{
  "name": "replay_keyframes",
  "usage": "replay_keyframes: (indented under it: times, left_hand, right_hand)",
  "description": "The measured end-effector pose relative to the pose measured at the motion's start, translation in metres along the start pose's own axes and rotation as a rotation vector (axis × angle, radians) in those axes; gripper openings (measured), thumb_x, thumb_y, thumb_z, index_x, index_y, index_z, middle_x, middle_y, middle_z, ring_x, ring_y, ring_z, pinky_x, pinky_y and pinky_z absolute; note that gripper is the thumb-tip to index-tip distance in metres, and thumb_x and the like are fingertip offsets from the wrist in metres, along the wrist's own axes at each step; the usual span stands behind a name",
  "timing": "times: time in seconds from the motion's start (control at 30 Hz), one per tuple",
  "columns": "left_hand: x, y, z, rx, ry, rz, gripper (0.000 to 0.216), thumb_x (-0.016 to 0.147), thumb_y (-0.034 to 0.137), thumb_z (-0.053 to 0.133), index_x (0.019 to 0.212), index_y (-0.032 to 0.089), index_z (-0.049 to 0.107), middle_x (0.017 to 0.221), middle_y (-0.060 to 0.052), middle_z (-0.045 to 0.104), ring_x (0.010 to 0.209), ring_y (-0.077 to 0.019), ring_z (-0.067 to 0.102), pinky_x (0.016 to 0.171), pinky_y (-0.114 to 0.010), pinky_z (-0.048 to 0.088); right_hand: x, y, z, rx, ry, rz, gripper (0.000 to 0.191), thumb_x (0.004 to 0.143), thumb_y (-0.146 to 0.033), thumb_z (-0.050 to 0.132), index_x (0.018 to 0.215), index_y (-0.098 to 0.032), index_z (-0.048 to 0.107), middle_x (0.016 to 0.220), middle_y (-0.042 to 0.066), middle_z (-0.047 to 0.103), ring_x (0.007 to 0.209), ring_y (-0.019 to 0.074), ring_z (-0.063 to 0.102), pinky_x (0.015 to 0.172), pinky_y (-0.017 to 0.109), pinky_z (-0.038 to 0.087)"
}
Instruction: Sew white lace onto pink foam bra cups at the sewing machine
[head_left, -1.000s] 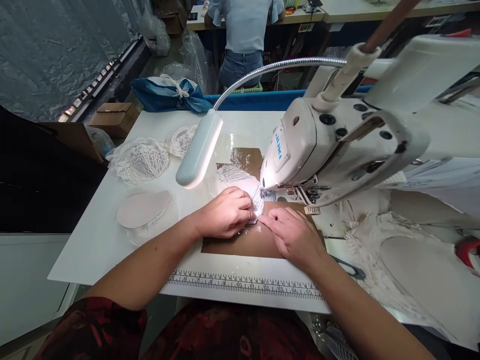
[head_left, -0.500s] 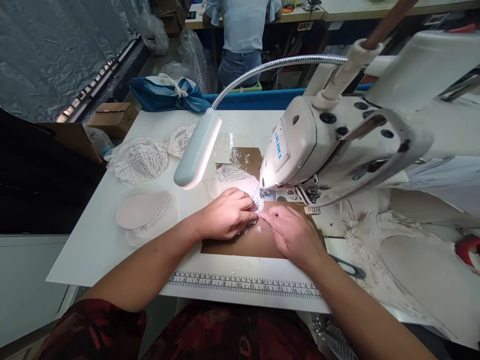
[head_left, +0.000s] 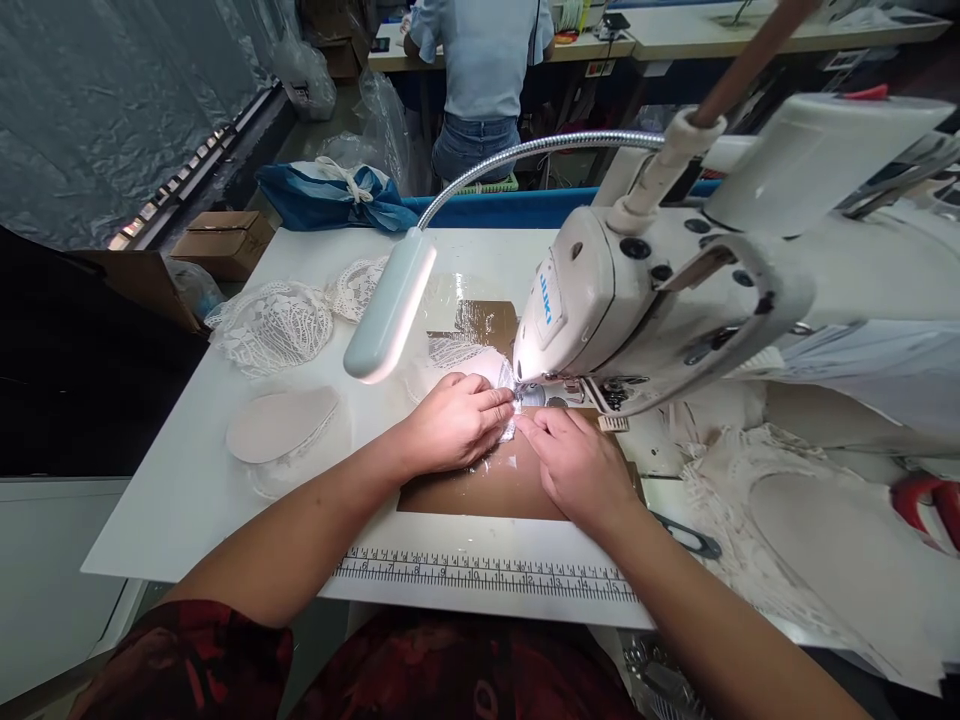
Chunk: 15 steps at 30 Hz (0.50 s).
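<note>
The lace piece (head_left: 486, 361) lies partly under the sewing machine (head_left: 581, 285). Just left of the machine, the left hand (head_left: 459, 421) rests bent, close-set fingers on it; nearer the wearer than the machine, the right hand (head_left: 574, 462) curls, forefinger extended at its edge. Whether either pinches, I cannot tell.

- White lace piece (head_left: 480, 360), mesh-patterned far side, smoother pale middle.
- Lies partly over brown sheet (head_left: 465, 495), near edge pressed under my left hand (head_left: 459, 422).
- Right edge brightly lit, at sewing machine's (head_left: 581, 285) needle area; contact too small to tell.
- Near end by my right hand's (head_left: 581, 460) fingertips.
</note>
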<state>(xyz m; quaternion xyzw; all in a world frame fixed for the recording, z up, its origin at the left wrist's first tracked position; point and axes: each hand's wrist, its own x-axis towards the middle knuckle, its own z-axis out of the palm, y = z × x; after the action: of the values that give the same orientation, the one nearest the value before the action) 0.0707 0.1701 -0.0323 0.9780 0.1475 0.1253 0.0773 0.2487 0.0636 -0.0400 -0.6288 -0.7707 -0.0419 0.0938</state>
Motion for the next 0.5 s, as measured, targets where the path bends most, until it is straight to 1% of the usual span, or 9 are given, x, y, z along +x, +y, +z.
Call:
replay_keyframes:
  times: [0.1, 0.23, 0.37, 0.43, 0.5]
  left_hand:
    - [0.001, 0.0001, 0.0, 0.023, 0.002, -0.034, 0.031, 0.094, 0.027, 0.045, 0.118, 0.014, 0.061, 0.129, -0.007, 0.059, 0.1, -0.0241, 0.052, 0.087, -0.039, 0.042]
    - [-0.0008, -0.0002, -0.0003, 0.049, 0.009, -0.048, 0.033, 0.094, 0.031, 0.044, 0.117, 0.013, 0.061, 0.13, -0.01, 0.058, 0.099, -0.0256, 0.052, 0.087, -0.041, 0.042]
    - [-0.0063, -0.0024, -0.0061, -0.02, 0.012, -0.004, 0.036, 0.093, 0.036, 0.047, 0.118, 0.014, 0.06, 0.128, -0.012, 0.057, 0.105, -0.0272, 0.052, 0.091, -0.042, 0.041]
    - [-0.0084, -0.0039, -0.009, -0.069, 0.006, 0.035, 0.037, 0.091, 0.04, 0.051, 0.118, 0.015, 0.06, 0.127, -0.012, 0.057, 0.108, -0.0277, 0.052, 0.092, -0.043, 0.042]
    - [-0.0086, -0.005, -0.0095, -0.104, 0.008, 0.059, 0.032, 0.091, 0.037, 0.052, 0.112, 0.016, 0.063, 0.123, -0.012, 0.059, 0.108, -0.0268, 0.052, 0.092, -0.041, 0.042]
  right_hand:
    - [0.0015, 0.0004, 0.002, -0.046, 0.042, 0.04, 0.043, 0.081, -0.005, 0.044, 0.114, -0.019, 0.068, 0.09, 0.005, 0.067, 0.071, 0.0173, 0.051, 0.055, 0.03, 0.03]
    - [0.0027, 0.0022, 0.0037, -0.06, 0.102, 0.058, 0.044, 0.079, -0.003, 0.045, 0.112, -0.02, 0.069, 0.089, 0.005, 0.069, 0.076, 0.0195, 0.055, 0.057, 0.03, 0.034]
    - [0.0015, 0.0045, 0.0053, 0.012, 0.104, 0.132, 0.042, 0.082, -0.006, 0.046, 0.114, -0.022, 0.068, 0.1, 0.004, 0.071, 0.084, 0.0206, 0.06, 0.063, 0.03, 0.039]
    - [0.0001, 0.0058, 0.0063, 0.045, 0.102, 0.145, 0.039, 0.085, -0.01, 0.045, 0.115, -0.022, 0.068, 0.102, 0.004, 0.071, 0.086, 0.0207, 0.062, 0.066, 0.03, 0.041]
    - [-0.001, 0.0069, 0.0073, 0.071, 0.115, 0.143, 0.035, 0.088, -0.014, 0.045, 0.114, -0.021, 0.068, 0.101, 0.005, 0.072, 0.085, 0.0207, 0.063, 0.069, 0.03, 0.043]
